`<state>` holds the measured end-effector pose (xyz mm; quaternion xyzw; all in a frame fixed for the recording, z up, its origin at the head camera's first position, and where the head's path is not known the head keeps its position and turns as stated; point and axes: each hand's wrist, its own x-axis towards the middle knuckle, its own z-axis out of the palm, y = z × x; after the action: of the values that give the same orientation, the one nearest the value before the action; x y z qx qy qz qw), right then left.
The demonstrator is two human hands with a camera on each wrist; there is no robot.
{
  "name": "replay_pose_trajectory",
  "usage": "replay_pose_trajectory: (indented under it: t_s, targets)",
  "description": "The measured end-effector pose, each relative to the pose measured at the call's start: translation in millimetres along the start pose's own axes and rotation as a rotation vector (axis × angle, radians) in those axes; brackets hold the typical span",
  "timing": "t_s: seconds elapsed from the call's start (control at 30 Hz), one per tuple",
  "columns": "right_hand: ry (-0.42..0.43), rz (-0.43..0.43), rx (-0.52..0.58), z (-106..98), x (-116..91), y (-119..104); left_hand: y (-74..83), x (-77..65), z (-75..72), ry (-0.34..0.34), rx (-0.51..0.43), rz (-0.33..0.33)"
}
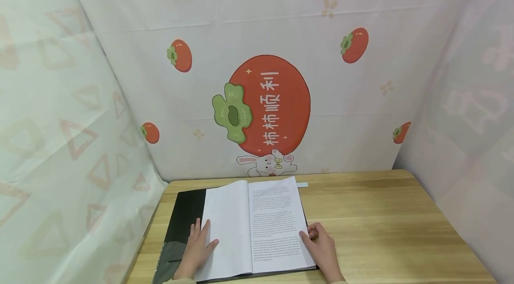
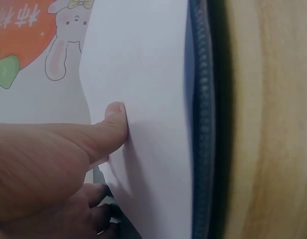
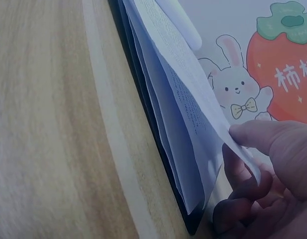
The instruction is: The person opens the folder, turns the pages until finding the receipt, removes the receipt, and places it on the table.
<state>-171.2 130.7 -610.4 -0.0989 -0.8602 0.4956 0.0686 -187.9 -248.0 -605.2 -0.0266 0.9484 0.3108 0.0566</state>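
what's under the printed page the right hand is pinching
Under the printed page, edges of more white sheets show, with the black folder beneath. The rest of those sheets is covered and cannot be seen.

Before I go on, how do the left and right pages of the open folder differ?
The left page shows no visible print, while the right page carries lines of dark text. The left hand only rests its thumb on the left page, whereas the right hand pinches the right page's outer edge. Both are white sheets lying in the same black folder.
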Motion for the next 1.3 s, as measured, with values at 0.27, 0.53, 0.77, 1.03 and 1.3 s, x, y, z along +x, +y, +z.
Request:
replay_pose_trajectory:
  t_s: [0.27, 0.53, 0.77, 1.03, 1.3]
  targets:
    - [0.009, -0.018, 0.011, 2.4, -0.2, -2.5, -2.4, 0.9, 2.3, 0.013, 0.034, -0.016]
    - [0.046, -0.038, 0.008, 5.5, -4.5, -7.9, -1.2, -0.1, 2.4, 0.020, 0.077, -0.025]
    - [0.111, -0.046, 0.049, 8.2, -11.2, -22.4, 1.8, -2.0, -0.6, 0.000, 0.107, -0.033]
    - [0.203, -0.099, 0.032, 16.5, -17.2, -36.4, 3.4, -3.1, 3.2, 0.012, 0.067, -0.049]
    - [0.344, -0.253, -0.026, 23.7, -26.2, -53.7, 8.5, -6.4, 1.5, 0.066, 0.008, -0.052]
